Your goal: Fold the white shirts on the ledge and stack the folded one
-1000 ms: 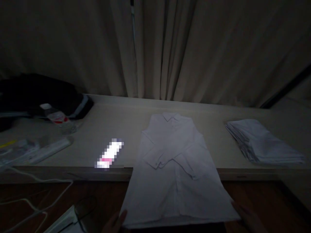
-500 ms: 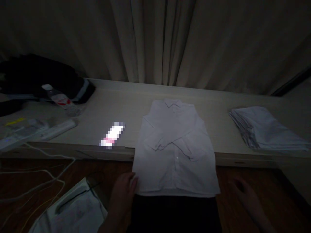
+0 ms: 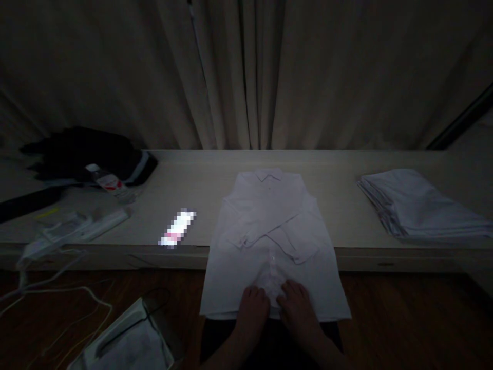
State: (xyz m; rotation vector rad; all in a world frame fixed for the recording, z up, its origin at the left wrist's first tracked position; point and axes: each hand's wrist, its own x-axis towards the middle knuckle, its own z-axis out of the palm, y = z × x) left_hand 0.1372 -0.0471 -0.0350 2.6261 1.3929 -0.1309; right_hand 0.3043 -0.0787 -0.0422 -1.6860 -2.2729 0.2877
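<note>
The white shirt [image 3: 269,241] lay face up across the front edge of the pale tabletop [image 3: 200,185], collar toward the back edge and curtain, both sleeves folded across the chest. Its lower part ran off the front edge toward me, and the hem hung over something dark that I could not make out in the dim light. My left hand [image 3: 252,306] and my right hand [image 3: 296,306] rested side by side on the shirt's lower middle, just above the hem. My fingers [image 3: 257,293] lay flat and spread on the cloth, pinching nothing; a small pucker of fabric rose just beyond the fingertips. My wrists ran out of view at the bottom.

Toward the right edge of the tabletop sat a stack of folded white cloth [image 3: 419,210], its far side cut off by the picture border. Near the front edge, left of the shirt, was a bright blurred patch [image 3: 177,228] whose nature I could not tell. At the back left corner lay a dark bundle [image 3: 88,156], mostly lost in shadow, with a plastic bottle [image 3: 108,182] on its side just in front of it. White cables [image 3: 57,288] trailed off the left front edge onto the dark floor.
</note>
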